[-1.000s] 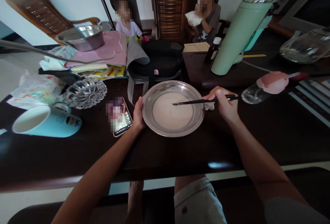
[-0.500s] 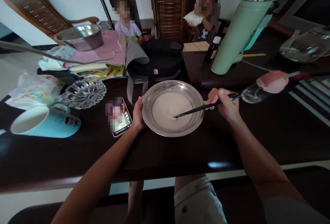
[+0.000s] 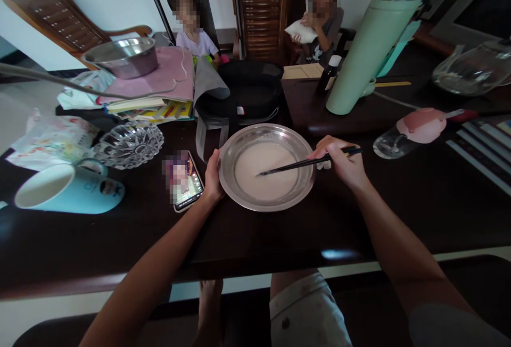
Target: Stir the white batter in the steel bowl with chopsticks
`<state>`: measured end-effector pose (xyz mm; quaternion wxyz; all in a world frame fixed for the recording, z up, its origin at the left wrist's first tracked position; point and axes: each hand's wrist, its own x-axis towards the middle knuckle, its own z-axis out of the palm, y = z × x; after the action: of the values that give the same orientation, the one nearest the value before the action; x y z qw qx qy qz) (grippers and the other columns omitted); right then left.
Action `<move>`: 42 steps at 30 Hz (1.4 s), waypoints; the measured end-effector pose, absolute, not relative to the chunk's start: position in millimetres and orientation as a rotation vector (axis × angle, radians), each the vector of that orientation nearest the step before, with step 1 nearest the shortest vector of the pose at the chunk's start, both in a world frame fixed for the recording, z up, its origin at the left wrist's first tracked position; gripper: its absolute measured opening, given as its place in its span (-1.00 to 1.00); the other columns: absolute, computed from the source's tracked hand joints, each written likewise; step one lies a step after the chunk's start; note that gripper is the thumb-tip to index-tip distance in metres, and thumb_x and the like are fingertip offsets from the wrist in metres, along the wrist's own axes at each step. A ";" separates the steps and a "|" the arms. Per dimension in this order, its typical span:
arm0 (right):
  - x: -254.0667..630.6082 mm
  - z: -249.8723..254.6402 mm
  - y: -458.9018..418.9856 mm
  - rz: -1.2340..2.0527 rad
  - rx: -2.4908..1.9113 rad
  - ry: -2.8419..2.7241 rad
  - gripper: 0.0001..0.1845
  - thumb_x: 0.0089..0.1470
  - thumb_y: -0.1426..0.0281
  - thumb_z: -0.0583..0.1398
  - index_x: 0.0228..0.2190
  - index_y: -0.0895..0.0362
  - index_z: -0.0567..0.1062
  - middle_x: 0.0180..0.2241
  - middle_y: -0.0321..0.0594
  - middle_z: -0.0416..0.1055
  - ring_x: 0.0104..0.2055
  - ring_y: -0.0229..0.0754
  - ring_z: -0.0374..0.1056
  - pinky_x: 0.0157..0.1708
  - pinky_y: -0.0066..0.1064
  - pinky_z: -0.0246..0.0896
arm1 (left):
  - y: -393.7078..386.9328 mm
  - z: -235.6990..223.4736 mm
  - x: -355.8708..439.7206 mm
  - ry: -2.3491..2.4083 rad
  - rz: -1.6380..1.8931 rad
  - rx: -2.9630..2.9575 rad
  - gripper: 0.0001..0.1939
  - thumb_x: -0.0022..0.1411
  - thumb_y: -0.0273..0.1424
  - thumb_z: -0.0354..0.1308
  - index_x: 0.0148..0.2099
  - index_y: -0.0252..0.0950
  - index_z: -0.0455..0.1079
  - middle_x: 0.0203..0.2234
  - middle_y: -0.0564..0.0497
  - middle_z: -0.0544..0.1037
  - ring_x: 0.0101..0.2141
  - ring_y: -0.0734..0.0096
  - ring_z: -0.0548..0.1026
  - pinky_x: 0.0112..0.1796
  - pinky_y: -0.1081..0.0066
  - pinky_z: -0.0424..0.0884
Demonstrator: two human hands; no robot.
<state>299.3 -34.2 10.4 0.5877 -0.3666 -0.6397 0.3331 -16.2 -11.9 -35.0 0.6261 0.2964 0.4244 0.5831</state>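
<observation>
Clasped around black chopsticks [image 3: 293, 165], the right hand [image 3: 344, 162] is holding their tips, from three o'clock, in smooth-looking pale liquid [image 3: 267, 187] within the central stainless-steel dish [image 3: 266, 206], whose nine-o'clock rim the left hand [image 3: 214, 181] is bracing, its closure impossible to tell, and mixing is looking well along but unfinished.

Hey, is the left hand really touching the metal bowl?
Touching. The head view shows the left hand right against the left side of the metal bowl, with no gap between them.

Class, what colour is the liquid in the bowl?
The liquid is creamy off-white, seen in the head view.
</observation>
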 end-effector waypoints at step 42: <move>298.8 12.7 -35.6 0.790 -0.873 -1.434 -0.43 0.27 -0.13 0.34 -0.58 0.00 0.65 -0.57 -0.20 0.55 -0.45 -0.10 0.53 -0.40 -0.24 0.50 | -14.4 -29.7 -14.9 1.001 1.313 0.680 -0.48 0.30 0.11 0.26 -0.02 -0.22 0.64 -0.14 -0.11 0.79 0.17 -0.26 0.65 0.13 -0.02 0.62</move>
<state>298.8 -35.6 12.7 0.5997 -0.3764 -0.6186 0.3406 -14.9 -14.4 -29.7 0.6273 0.2964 0.4367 0.5727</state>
